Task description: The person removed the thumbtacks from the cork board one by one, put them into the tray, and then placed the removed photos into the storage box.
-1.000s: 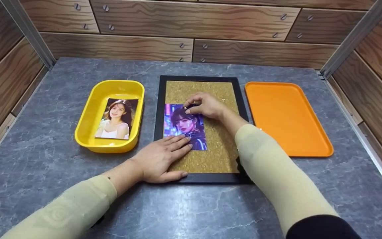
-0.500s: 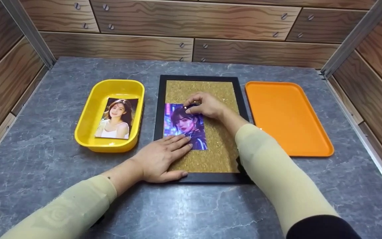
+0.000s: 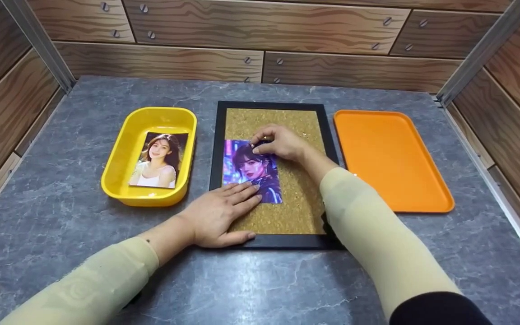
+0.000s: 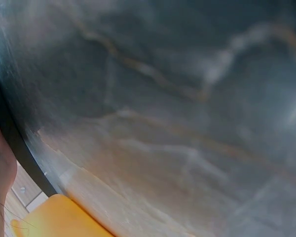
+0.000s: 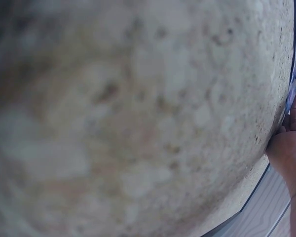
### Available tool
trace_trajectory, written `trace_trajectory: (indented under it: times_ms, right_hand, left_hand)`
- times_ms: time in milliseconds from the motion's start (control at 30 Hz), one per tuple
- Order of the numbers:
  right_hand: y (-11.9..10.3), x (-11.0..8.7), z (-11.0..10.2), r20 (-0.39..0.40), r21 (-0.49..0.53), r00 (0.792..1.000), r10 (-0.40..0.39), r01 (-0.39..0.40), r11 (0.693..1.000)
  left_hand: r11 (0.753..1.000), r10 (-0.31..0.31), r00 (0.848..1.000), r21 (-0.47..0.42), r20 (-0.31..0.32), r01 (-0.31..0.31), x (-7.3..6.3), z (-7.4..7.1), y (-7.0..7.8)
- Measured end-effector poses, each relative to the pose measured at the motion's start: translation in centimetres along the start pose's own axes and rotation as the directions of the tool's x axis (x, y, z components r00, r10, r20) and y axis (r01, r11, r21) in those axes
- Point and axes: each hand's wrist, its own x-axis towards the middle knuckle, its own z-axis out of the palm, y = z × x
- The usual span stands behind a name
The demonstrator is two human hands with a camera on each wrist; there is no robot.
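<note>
A cork board (image 3: 296, 207) in a black frame lies flat on the table. On its left half rests a purple and blue picture card (image 3: 260, 174) of a dark-haired figure. My left hand (image 3: 221, 216) lies flat, fingers over the card's lower part and thumb on the frame's near edge. At the card's top edge, my right hand (image 3: 282, 143) pinches a small shiny thumbtack (image 3: 252, 145) between thumb and forefinger, mostly hidden by the fingertips. The right wrist view is mostly blurred cork, with the right hand (image 5: 288, 148) at its right edge.
Left of the board stands a yellow bin (image 3: 118, 158) holding a photo (image 3: 158, 160) of a person in white. An orange tray (image 3: 391, 162) lies to the right. Wood-patterned walls (image 3: 260, 27) enclose the grey marbled table (image 3: 260, 289) at the back and sides.
</note>
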Motion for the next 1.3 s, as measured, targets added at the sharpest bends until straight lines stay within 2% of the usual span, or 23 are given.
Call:
trace_trajectory:
  times_ms: [233, 500, 733, 1300]
  right_hand:
    - [0.07, -0.01, 0.01, 0.001, 0.012, 1.000, -0.010, 0.010, 1.000]
    - [0.09, 0.08, -0.01, 0.001, -0.032, 0.999, -0.035, 0.035, 0.999]
    - [0.28, 0.17, 0.05, 0.006, 0.013, 0.999, -0.037, 0.037, 0.999]
    - [0.12, 0.01, 0.13, -0.001, 0.048, 1.000, -0.016, 0.016, 0.999]
  left_hand:
    - [1.000, 0.000, 1.000, -0.002, -0.001, 0.000, -0.01, -0.07, 0.04]
    - [1.000, -0.002, 1.000, -0.004, 0.008, 0.002, 0.00, -0.02, -0.03]
    - [1.000, 0.011, 1.000, -0.006, -0.021, -0.011, 0.06, 0.00, -0.06]
    - [1.000, 0.015, 1.000, 0.012, -0.023, -0.014, 0.00, -0.05, 0.03]
